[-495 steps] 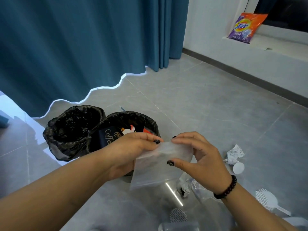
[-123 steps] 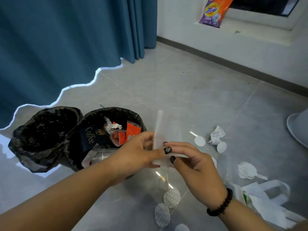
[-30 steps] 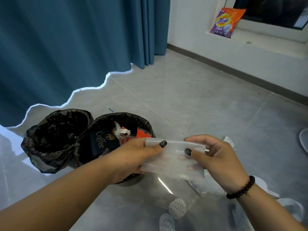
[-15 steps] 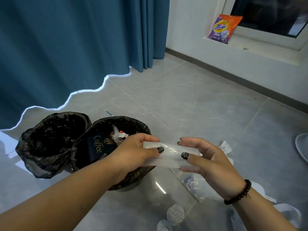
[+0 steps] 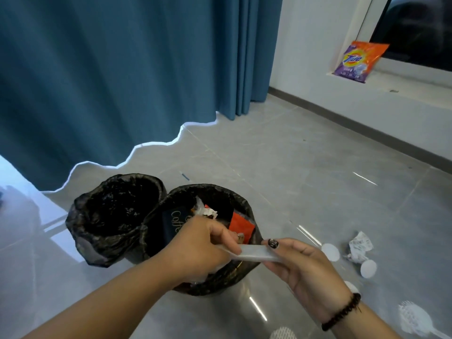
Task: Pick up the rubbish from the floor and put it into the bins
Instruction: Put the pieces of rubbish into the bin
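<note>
- Both hands grip a folded clear plastic bag (image 5: 254, 253): the left hand (image 5: 195, 248) pinches one end, the right hand (image 5: 300, 265) the other, thumb on top, probably to keep it compact.
- It hangs over the right bin (image 5: 247, 211), which already holds wrappers; the left bin (image 5: 80, 223) touches it.
- White lids (image 5: 330, 252) and crumpled paper (image 5: 359, 245) wait on the floor (image 5: 293, 167).

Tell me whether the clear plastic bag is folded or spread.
Folded: the clear plastic bag is a narrow strip between the left hand and right hand.
</note>
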{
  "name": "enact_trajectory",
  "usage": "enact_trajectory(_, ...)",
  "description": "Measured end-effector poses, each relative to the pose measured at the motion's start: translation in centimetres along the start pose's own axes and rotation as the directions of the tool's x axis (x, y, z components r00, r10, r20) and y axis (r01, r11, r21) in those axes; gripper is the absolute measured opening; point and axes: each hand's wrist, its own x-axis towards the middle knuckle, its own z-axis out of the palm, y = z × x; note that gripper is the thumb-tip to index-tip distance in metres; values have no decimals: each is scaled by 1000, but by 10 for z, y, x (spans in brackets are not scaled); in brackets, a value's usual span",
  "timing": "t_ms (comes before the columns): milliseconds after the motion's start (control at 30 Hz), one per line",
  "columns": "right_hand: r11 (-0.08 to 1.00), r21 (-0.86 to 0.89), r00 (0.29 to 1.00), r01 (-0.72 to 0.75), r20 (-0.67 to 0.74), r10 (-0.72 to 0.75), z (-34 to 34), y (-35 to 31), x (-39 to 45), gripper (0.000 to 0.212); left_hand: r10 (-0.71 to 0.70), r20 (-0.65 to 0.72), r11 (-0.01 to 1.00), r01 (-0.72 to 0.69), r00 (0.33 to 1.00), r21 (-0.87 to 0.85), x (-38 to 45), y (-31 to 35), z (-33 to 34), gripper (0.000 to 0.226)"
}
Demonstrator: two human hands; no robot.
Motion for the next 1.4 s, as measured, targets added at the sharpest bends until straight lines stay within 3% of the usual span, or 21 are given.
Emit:
enact_trajectory(67, 997, -77, 995, 6, -102, -14, 13, 6, 8, 14, -29, 73, 988, 17, 997, 151, 2, -2, -9, 35)
enact_trajectory(133, 974, -218, 981, 57, -169, -95, 23, 10, 16, 21, -61, 99, 963, 32, 993, 268, 9, -2, -18, 34)
enact_trajectory(267, 838, -490, 898, 240, -216, -383, 43, 4, 32, 23, -34, -19, 910, 39, 999, 413, 28, -5, -42, 38)
enact_trajectory(400, 747, -588, 822, 310, -229, -521, 61, 8, 53, 19, 8, -163, 897, 65, 987, 437, 43, -11, -63, 38)
enact_trajectory(600, 580, -712, 742, 396, -124, -659, 89, 44, 91, 21, -48, -141, 889, 107, 989, 445, 59, -34, -77, 40)
enact_trajectory(700, 457, -825, 769, 333, -43, -638, 90, 64, 106, 21, -109, -106, 879, 146, 988, 454, 61, -48, -82, 42)
enact_trajectory(833, 252, -949, 856, 190, 34, -516, 91, 77, 120, 7, -83, -120, 893, 128, 989, 431, 65, -51, -88, 36)
enact_trajectory(967, -95, -995, 909, 38, 74, -411, 100, 69, 125, 36, -73, -113, 909, 113, 991, 400, 67, -48, -89, 33)
enact_trajectory(1067, -201, -979, 960, 20, 75, -271, 107, 64, 124, 54, -85, -83, 900, 112, 993, 421, 65, -52, -87, 31)
enact_trajectory(1133, -250, -968, 963, 26, 92, -254, 109, 58, 119, 64, -91, -67, 896, 111, 994, 431, 63, -54, -86, 31)
enact_trajectory(1233, -191, -974, 909, 124, 189, -373, 98, 47, 101, 62, -89, -48, 907, 101, 995, 410, 62, -55, -84, 29)
enact_trajectory(1300, -37, -969, 846, 243, 230, -481, 82, 40, 86, 52, -91, -23, 936, 93, 996, 340, 65, -56, -76, 22)
enact_trajectory(1400, 172, -922, 768, 347, 175, -616, 52, 37, 60, 36, -116, 81, 979, 100, 990, 180, 66, -55, -58, 20)
